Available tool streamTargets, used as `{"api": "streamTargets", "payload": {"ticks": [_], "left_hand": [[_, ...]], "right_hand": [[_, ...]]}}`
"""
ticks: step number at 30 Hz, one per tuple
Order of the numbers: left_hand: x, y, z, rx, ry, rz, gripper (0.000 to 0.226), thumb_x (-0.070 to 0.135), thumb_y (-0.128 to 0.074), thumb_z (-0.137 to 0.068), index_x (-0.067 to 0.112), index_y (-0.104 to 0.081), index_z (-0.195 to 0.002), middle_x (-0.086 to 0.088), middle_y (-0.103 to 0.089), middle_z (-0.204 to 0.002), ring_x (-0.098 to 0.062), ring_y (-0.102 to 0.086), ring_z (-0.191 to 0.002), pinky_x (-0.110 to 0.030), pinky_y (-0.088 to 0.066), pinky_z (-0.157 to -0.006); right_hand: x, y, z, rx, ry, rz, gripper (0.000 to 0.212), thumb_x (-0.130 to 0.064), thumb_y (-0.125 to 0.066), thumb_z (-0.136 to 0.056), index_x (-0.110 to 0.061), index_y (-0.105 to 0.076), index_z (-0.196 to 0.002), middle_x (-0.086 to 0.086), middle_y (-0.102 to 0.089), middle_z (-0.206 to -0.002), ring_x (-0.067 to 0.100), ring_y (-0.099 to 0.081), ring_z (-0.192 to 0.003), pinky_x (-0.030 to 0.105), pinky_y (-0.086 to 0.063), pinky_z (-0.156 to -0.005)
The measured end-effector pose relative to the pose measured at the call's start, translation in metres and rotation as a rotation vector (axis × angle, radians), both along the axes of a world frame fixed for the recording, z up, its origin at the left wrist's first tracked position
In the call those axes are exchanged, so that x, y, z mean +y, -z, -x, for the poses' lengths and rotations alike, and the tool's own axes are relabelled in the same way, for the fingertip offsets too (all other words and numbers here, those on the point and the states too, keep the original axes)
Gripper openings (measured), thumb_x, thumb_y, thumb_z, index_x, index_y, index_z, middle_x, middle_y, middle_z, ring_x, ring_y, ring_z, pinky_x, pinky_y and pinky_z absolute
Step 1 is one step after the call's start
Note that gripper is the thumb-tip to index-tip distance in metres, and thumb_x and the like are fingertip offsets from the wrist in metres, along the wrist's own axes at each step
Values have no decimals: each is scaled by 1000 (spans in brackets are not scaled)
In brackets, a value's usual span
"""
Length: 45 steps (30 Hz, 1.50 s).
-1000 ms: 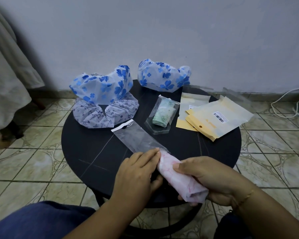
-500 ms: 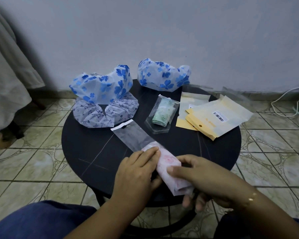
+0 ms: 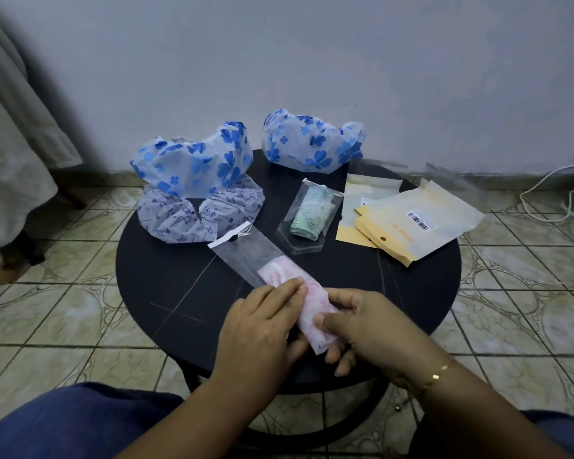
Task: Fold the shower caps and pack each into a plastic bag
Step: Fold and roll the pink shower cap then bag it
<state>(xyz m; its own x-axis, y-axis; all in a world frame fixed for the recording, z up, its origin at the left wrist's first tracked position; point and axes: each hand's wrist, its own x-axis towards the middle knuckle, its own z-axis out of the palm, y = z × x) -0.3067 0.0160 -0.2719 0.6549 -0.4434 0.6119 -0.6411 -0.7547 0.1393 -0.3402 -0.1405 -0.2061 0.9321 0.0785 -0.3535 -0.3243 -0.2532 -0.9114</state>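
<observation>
Both hands, left hand [image 3: 259,321] and right hand [image 3: 362,326], pinch the rolled pink cap [image 3: 307,304] inside a crinkly clear bag [image 3: 246,251].

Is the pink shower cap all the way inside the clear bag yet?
Partly in: pink shower cap front end sits inside clear bag; its tail sticks out.

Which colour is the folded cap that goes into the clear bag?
Pink and white folded cap, seen in the head view.

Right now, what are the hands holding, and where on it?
The right hand pinches the near end of the pink cap. The left hand holds the open end of the clear bag around it.
</observation>
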Motion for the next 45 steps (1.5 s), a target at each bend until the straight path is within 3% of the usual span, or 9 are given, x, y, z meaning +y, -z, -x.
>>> {"api": "streamTargets", "payload": {"ticks": [6, 9, 12, 15, 18, 23, 28, 36, 45], "left_hand": [[0, -2, 1, 20, 0, 3, 52, 38, -56, -71, 14, -67, -116, 5, -63, -122, -12, -52, -100, -26, -38, -67], [1, -1, 0, 5, 19, 0, 51, 37, -62, -71, 14, -66, -117, 5, -63, -123, -12, -53, -100, -28, -45, -64], [0, -1, -1, -1, 35, 14, 49, 36, -61, -74, 13, -66, -117, 4, -63, -122, -12, -56, -98, -30, -48, -63], [0, -2, 0, -11, 41, 9, 47, 35, -57, -75, 13, -67, -116, 5, -64, -121, -13, -56, -98, -30, -48, -61], [0, -3, 1, -30, 53, 18, 44, 33, -58, -75, 13, -69, -113, 5, -64, -120, -13, -56, -97, -32, -48, -59], [0, -4, 2, -71, 110, 34, 42, 34, -63, -77, 12, -69, -113, 4, -65, -120, -13, -56, -97, -34, -50, -62], [2, -2, 3, -60, 154, 45, 43, 30, -65, -75, 13, -68, -115, 4, -64, -122, -14, -57, -100, -35, -51, -67], [5, -4, 3, -39, 135, 39, 39, 37, -65, -76, 18, -70, -110, 8, -65, -118, -13, -54, -113, -27, -37, -78], [5, -1, 4, -2, 167, 43, 34, 30, -61, -78, 19, -71, -109, 8, -66, -118, -9, -55, -116, -26, -37, -82]], "right_hand": [[-20, -13, 12, -184, -228, 543, 73, -22, -78, -72, -45, -39, -130, -16, -59, -89, -4, -55, -68, 12, -47, -64], [-16, -7, 13, -389, -180, 688, 62, -27, -70, -81, -40, -43, -135, -20, -60, -108, -6, -53, -87, 4, -39, -74], [-14, -2, 9, -508, -157, 742, 50, -29, -60, -88, -36, -46, -135, -10, -58, -119, 7, -53, -107, 17, -40, -89], [-12, 6, 5, -585, -186, 954, 44, -38, -49, -93, -39, -43, -137, -6, -51, -104, 12, -50, -96, 26, -43, -76], [-5, 19, 3, -731, -110, 1113, 38, -40, -69, -79, -37, -63, -116, -7, -43, -81, 11, -43, -72, 21, -29, -51], [5, 30, -3, -817, 26, 1203, 28, -34, -83, -62, -26, -71, -85, 0, -53, -83, 19, -49, -70, 29, -36, -51], [16, 38, -7, -709, 31, 1308, 25, -26, -51, -73, -23, -73, -85, 12, -61, -122, 25, -51, -86, 33, -39, -59], [0, 31, -3, -628, -111, 1321, 45, -43, -36, -75, -29, -72, -98, 6, -66, -115, 23, -61, -87, 34, -46, -59], [1, 37, 3, -577, -238, 1249, 40, -47, -34, -84, -33, -65, -107, 9, -51, -138, 24, -58, -101, 39, -44, -63]]}}
